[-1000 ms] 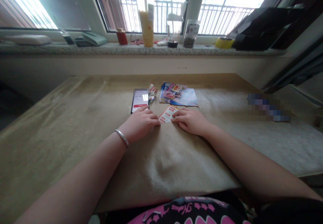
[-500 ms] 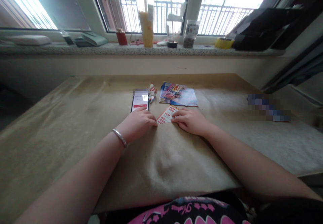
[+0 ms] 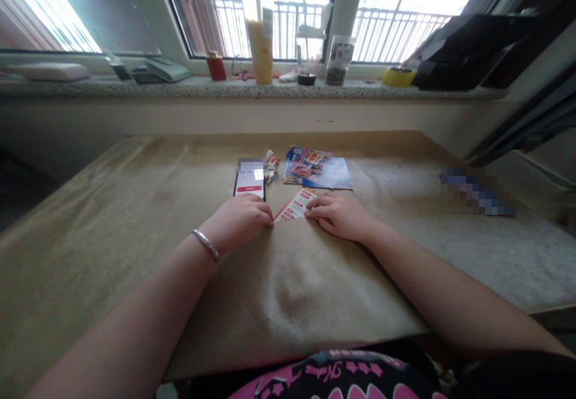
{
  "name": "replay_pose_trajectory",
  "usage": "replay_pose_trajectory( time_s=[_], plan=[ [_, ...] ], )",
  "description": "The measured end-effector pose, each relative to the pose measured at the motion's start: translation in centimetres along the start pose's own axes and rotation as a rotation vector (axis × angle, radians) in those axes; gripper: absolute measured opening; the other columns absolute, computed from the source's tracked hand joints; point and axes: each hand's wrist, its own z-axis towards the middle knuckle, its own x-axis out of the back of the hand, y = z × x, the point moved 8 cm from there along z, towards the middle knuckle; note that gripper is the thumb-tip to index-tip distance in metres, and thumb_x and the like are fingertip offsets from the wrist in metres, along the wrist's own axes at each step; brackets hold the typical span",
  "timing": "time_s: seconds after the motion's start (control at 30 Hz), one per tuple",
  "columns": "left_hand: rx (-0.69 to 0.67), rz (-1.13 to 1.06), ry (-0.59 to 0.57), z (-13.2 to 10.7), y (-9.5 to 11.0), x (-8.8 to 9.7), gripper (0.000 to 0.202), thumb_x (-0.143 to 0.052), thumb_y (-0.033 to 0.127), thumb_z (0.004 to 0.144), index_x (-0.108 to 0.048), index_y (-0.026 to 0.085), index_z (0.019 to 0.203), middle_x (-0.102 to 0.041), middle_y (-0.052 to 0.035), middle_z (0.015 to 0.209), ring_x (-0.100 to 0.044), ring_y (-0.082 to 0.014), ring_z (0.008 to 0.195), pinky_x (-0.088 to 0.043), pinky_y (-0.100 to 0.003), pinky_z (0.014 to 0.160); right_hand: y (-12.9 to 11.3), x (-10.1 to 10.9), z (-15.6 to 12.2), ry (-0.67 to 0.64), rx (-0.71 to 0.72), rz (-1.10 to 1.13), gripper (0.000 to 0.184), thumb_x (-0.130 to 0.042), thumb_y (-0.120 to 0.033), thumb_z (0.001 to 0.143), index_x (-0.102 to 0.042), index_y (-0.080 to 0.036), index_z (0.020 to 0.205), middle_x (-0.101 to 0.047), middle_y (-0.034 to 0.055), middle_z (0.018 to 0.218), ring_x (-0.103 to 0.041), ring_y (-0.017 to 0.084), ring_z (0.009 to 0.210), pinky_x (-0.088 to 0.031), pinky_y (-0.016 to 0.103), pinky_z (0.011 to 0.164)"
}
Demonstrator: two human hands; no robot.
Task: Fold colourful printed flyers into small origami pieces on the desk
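A small white card with red labels (image 3: pixel 294 205) lies flat on the tan-covered table (image 3: pixel 135 207). My left hand (image 3: pixel 238 219), fingers curled, pinches the card's lower left corner. My right hand (image 3: pixel 339 214) presses curled fingertips on the card's right edge. A lit phone (image 3: pixel 249 182) lies just beyond my left hand. Behind the card rests a stack of colourful leaflets (image 3: pixel 317 168), with a crumpled wrapper (image 3: pixel 270 162) beside the phone. A silver bangle (image 3: pixel 206 244) circles my left wrist.
The stone windowsill (image 3: pixel 252 89) carries a tall yellow drink cup (image 3: pixel 261 36), a red tin (image 3: pixel 216 66), a jar (image 3: pixel 338 60), a yellow tape roll (image 3: pixel 399 76) and a black bag (image 3: pixel 468 51). A blurred flat item (image 3: pixel 477 190) lies at the table's right.
My left hand has slid leftward along the card, away from the right hand, and more of the card now shows between them. The right hand has stayed in place.
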Motion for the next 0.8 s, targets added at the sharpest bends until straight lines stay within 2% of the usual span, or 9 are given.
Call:
replay_pose_trajectory(
  time_s=[0.37, 0.53, 0.63, 0.8],
  plan=[
    [0.084, -0.014, -0.042, -0.6, -1.0, -0.2, 0.031, -0.048, 0.008, 0.079, -0.072, 0.025, 0.088, -0.071, 0.0018, 0.097, -0.063, -0.0153, 0.087, -0.047, -0.027, 0.079, -0.1, 0.1, 0.0, 0.015, -0.006, -0.006, 0.028, -0.047, -0.021, 0.088, -0.071, -0.025, 0.101, -0.068, 0.0036, 0.109, -0.06, 0.019, 0.098, -0.047, 0.031, 0.081],
    [0.098, 0.009, -0.006, -0.5, -0.6, 0.1, 0.031, -0.048, 0.013, 0.081, -0.068, 0.026, 0.101, -0.068, -0.0006, 0.088, -0.062, -0.016, 0.081, -0.047, -0.026, 0.071, -0.2, 0.1, -0.1, 0.026, 0.006, -0.004, 0.027, -0.048, -0.021, 0.087, -0.07, -0.025, 0.101, -0.067, 0.004, 0.109, -0.059, 0.019, 0.098, -0.046, 0.031, 0.082],
    [0.057, -0.009, 0.026, -0.3, -0.1, 0.1, 0.037, -0.047, 0.011, 0.081, -0.066, 0.028, 0.108, -0.067, -0.0006, 0.093, -0.061, -0.0152, 0.084, -0.047, -0.026, 0.075, -0.3, 0.1, 0.0, 0.03, 0.017, -0.008, 0.027, -0.048, -0.02, 0.087, -0.07, -0.024, 0.102, -0.067, 0.004, 0.109, -0.058, 0.019, 0.097, -0.046, 0.031, 0.082],
    [0.04, -0.031, 0.002, -0.3, -0.1, -0.3, 0.033, -0.048, 0.01, 0.08, -0.07, 0.027, 0.098, -0.067, 0.0, 0.1, -0.061, -0.0146, 0.09, -0.047, -0.026, 0.081, -0.3, 0.2, 0.0, 0.025, 0.017, -0.001, 0.027, -0.048, -0.019, 0.086, -0.069, -0.024, 0.103, -0.067, 0.0044, 0.109, -0.058, 0.019, 0.097, -0.046, 0.031, 0.082]
  ],
)
